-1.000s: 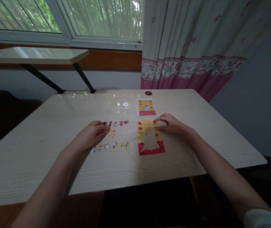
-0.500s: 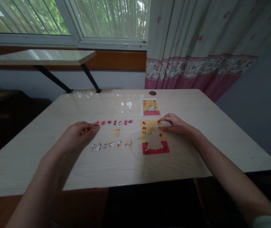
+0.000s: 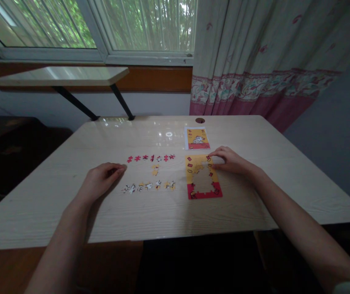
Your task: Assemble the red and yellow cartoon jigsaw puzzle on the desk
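My left hand [image 3: 105, 177] hovers low at the left end of a row of red puzzle pieces [image 3: 145, 157]. Its thumb and fingers are pressed together; whether a piece is between them cannot be made out. Below that row lie yellow pieces [image 3: 155, 170] and a row of white-and-yellow pieces [image 3: 148, 186]. My right hand [image 3: 231, 160] rests at the upper right edge of a part-filled jigsaw puzzle [image 3: 204, 195], thumb and index finger apart and touching its border. The puzzle has a yellow top, a red bottom and an open middle where the table shows.
A picture card [image 3: 198, 139] with a white animal on yellow and red lies behind the puzzle. A raised shelf [image 3: 64, 76] on black legs stands at the table's back left. A round cable hole [image 3: 200, 120] is near the back edge, by the curtain [image 3: 239, 94].
My left hand has drawn slightly back from the leftmost red piece, its fingers closer together. The right hand stays on the puzzle's edge. The whole view has shifted a little.
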`<control>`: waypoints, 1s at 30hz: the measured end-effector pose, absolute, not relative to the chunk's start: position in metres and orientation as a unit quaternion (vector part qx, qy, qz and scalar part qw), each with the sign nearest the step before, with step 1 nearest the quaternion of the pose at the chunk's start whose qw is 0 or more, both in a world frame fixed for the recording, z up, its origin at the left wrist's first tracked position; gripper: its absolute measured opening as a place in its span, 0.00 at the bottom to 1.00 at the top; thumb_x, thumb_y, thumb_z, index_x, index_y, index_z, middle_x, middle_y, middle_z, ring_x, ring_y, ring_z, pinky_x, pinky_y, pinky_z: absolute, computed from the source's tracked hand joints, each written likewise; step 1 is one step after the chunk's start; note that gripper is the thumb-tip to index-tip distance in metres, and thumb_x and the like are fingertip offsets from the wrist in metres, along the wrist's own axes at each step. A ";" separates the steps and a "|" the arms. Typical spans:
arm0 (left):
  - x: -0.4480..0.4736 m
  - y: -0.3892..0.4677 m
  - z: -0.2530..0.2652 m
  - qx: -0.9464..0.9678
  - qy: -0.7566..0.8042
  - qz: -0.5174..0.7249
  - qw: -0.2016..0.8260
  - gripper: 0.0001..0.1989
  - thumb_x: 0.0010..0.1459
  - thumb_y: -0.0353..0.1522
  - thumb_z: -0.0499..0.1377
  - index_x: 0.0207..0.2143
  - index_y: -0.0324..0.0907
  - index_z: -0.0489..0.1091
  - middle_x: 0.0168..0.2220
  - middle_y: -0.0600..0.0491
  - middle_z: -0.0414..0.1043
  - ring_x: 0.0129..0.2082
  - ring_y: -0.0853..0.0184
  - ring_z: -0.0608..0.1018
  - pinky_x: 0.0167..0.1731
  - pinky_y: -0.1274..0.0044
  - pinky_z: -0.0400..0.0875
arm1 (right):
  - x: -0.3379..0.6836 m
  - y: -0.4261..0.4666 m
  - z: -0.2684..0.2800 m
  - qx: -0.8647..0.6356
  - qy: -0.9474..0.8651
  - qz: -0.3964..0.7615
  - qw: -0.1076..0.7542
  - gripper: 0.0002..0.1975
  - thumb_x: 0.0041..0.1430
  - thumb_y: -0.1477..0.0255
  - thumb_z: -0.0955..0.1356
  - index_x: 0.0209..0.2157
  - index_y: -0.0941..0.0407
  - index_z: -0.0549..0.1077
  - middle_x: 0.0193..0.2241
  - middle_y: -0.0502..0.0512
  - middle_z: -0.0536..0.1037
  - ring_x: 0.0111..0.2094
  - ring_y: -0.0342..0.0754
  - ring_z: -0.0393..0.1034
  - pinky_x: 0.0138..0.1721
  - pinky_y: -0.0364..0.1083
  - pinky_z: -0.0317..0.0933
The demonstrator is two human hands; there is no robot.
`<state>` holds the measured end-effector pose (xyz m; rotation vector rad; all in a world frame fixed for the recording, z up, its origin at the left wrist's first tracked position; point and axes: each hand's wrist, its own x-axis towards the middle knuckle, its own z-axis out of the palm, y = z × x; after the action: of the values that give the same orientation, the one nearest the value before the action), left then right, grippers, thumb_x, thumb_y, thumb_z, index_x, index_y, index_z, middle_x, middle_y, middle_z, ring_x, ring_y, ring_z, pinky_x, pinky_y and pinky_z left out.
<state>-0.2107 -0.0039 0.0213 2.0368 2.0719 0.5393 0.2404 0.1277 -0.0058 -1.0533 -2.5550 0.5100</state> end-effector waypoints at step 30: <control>-0.133 0.043 0.025 0.855 0.501 0.085 0.100 0.18 0.60 0.32 0.47 0.46 0.41 0.72 0.36 0.46 0.71 0.39 0.61 0.72 0.41 0.70 0.67 | 0.238 0.128 -0.004 -0.370 -0.897 0.183 0.159 0.22 0.53 0.60 0.69 0.48 0.53 0.72 0.42 0.60 0.70 0.45 0.54 0.64 0.49 0.54 0.58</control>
<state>-0.1327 0.0426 0.0251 2.5294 1.4814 0.2501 0.2382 0.1282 -0.0038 -1.0577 -2.5644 0.5223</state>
